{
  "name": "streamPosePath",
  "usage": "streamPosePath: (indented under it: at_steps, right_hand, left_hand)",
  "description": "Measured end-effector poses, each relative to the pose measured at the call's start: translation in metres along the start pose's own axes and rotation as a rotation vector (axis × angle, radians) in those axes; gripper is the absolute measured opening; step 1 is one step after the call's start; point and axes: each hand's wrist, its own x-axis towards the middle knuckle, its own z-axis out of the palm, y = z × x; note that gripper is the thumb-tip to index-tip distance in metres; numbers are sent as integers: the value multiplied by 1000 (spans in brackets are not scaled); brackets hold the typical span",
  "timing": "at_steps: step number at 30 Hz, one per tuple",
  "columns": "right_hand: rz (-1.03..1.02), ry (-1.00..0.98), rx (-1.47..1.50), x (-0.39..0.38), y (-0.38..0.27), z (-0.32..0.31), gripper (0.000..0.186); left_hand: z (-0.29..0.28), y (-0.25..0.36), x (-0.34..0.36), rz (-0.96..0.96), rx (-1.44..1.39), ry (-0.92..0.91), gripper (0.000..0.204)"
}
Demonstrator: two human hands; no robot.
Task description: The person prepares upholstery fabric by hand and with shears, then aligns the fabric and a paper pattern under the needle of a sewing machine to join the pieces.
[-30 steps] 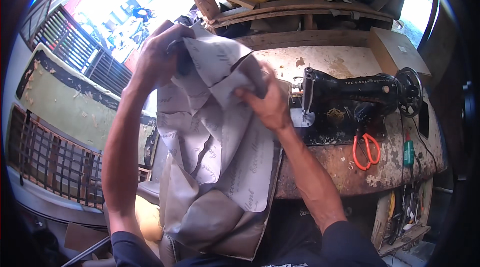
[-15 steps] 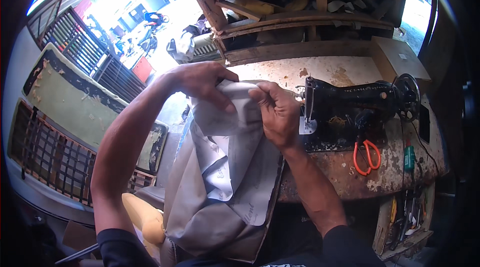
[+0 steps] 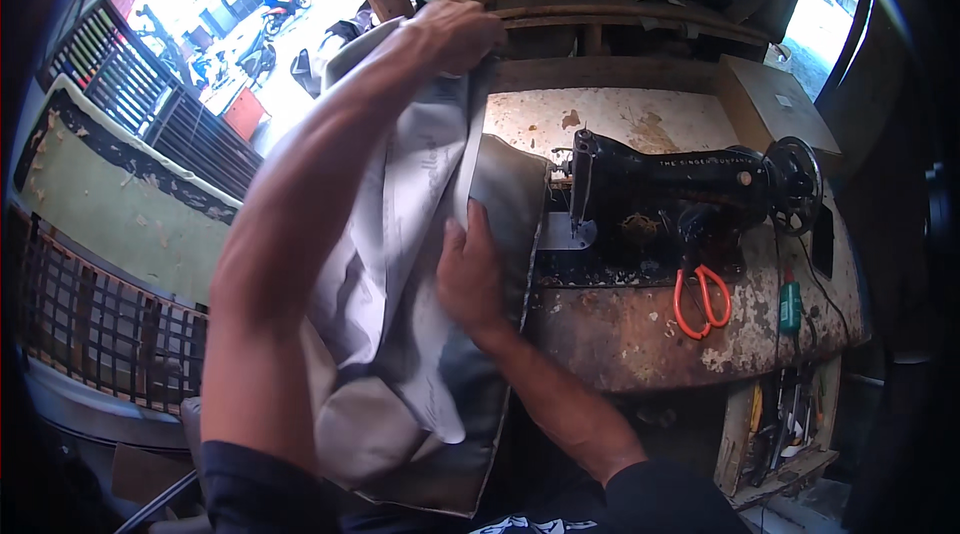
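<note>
A large grey leatherette cover (image 3: 420,184), its pale printed backing turned outward, hangs in loose folds in front of me. High up near the shelf, my left hand (image 3: 455,34) is closed around the cover's top edge and pulls it upward. Lower down, my right hand (image 3: 472,279) has its thumb and forefinger on either side of a folded edge of the cover, just left of the sewing machine. Its other fingers are hidden behind or under the material. The cover's dark, seamed side panel (image 3: 505,204) lies along the table's left end.
A black sewing machine (image 3: 660,179) stands on the worn table (image 3: 620,344). Orange-handled scissors (image 3: 703,302) and a green bottle (image 3: 790,306) lie near its front edge. A cardboard box (image 3: 775,109) is behind; a wooden shelf (image 3: 640,19) rises at the back. Seat frames (image 3: 110,304) lean at left.
My left hand has risen away from the right, drawing the cover up and stretching it out. My right hand has dropped lower and left along the cover. The view has shifted slightly right.
</note>
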Motion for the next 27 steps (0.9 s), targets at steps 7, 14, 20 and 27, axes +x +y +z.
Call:
streamPosePath:
  at_steps: [7,14,20,27]
  right_hand:
    - [230,-156,-177,-48,30,-45,70]
    - [261,-223,-167,-44,39,-61,56]
    - [430,-280,-127,-43,33,-63,53]
    - [348,-255,-131,-44,36,-61,55]
  left_hand:
    - [163,65,39,72,-361,-333,34]
    - [154,44,64,219,-570,-544,48]
    - [132,28,69,196,-613,-791,41]
    - [160,53,63,253,-629,-445,29]
